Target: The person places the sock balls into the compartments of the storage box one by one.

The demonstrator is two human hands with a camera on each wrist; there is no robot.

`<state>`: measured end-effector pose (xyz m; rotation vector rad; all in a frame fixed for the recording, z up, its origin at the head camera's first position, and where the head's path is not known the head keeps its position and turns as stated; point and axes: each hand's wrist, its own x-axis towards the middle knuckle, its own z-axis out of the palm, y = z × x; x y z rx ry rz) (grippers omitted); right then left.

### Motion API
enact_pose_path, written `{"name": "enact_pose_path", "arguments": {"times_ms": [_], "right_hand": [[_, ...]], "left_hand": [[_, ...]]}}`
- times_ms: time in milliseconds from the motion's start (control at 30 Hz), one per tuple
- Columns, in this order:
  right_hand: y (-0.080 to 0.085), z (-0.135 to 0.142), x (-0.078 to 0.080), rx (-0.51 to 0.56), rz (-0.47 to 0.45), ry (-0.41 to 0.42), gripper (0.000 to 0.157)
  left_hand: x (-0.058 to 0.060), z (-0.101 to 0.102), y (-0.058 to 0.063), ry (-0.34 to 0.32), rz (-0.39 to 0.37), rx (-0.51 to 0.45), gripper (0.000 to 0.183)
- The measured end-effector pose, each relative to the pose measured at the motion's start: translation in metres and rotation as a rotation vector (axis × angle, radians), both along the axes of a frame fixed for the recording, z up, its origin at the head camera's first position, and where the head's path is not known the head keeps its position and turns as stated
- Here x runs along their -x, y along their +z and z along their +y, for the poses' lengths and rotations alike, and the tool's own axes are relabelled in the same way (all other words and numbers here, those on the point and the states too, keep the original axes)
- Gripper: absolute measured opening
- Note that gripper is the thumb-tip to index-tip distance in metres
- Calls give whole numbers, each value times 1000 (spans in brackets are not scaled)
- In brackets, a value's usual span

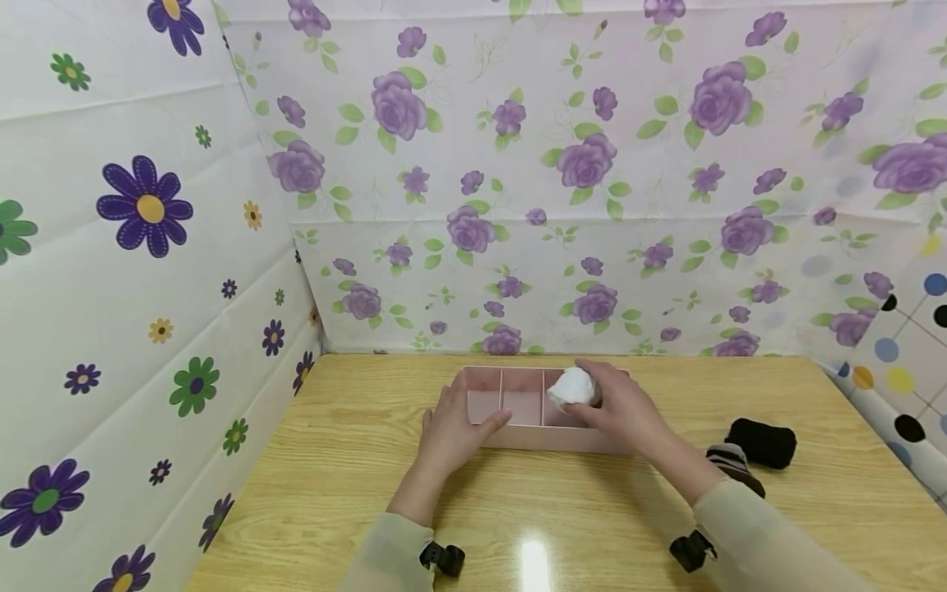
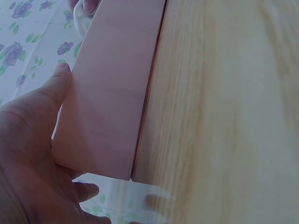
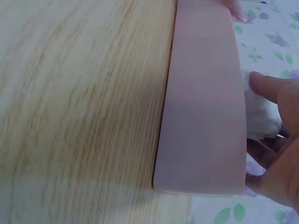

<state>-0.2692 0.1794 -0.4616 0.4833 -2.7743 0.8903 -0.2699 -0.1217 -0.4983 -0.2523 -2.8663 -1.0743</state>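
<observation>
A pink divided box [image 1: 551, 438] stands near the back edge of the table, its compartments facing up. My left hand [image 1: 453, 427] holds its left end, with the thumb over the front rim; in the left wrist view the fingers [image 2: 86, 191] lie at the box's end wall. My right hand [image 1: 621, 407] grips a white rolled-up sock [image 1: 573, 388] over the box's right part, right of the second divider. From the right wrist view, the sock [image 3: 261, 114] shows between thumb and fingers, partly hidden by the box wall. Two compartments on the left show bare floors.
To the right on the wooden table [image 1: 355, 460] lie a black rolled bundle [image 1: 762, 443] and a grey striped bundle [image 1: 732, 467], close together beside my right forearm. Flowered cloth [image 1: 510, 205] hangs behind the table and on the left.
</observation>
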Motion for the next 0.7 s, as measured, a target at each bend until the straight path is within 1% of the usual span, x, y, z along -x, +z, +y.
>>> {"name": "enact_pose_path", "arguments": {"times_ms": [233,433,567,700], "right_hand": [[-4,-5,2,-22,-1,-8,73],[-5,-5,3,-31,-1,1,76],[-5,-5,4,-33,-2,18,76],[-6,-6,4,-24,-8,44,76]], "left_hand": [[0,0,0,0,1,3,117],[0,0,1,4,1,4,118],[-2,1,3,3,2,2,116],[-2,0,2,3,0,0,117]]}}
